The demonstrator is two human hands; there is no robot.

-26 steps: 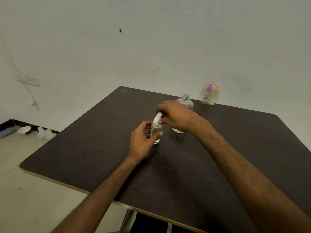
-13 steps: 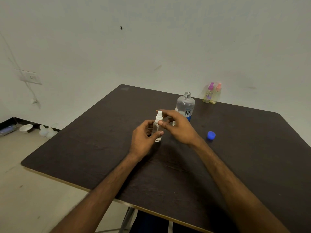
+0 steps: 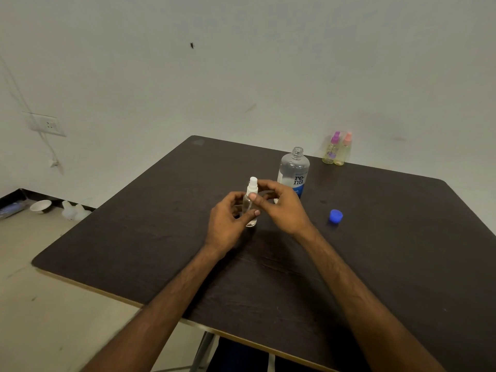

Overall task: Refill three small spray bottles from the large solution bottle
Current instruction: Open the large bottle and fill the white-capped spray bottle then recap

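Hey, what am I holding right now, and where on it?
The small spray bottle, which stands on the table: the left hand grips its clear body, and the right hand pinches it at the neck.

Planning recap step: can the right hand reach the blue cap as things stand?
Likely yes: the blue cap lies on bare table right of the right hand, nothing between. That hand's grip is on the spray bottle, so it must release first.

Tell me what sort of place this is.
Probably a plain room in a home or small office, though I can't be sure: a bare painted wall with a socket, a dark table, and a bowl on the floor.
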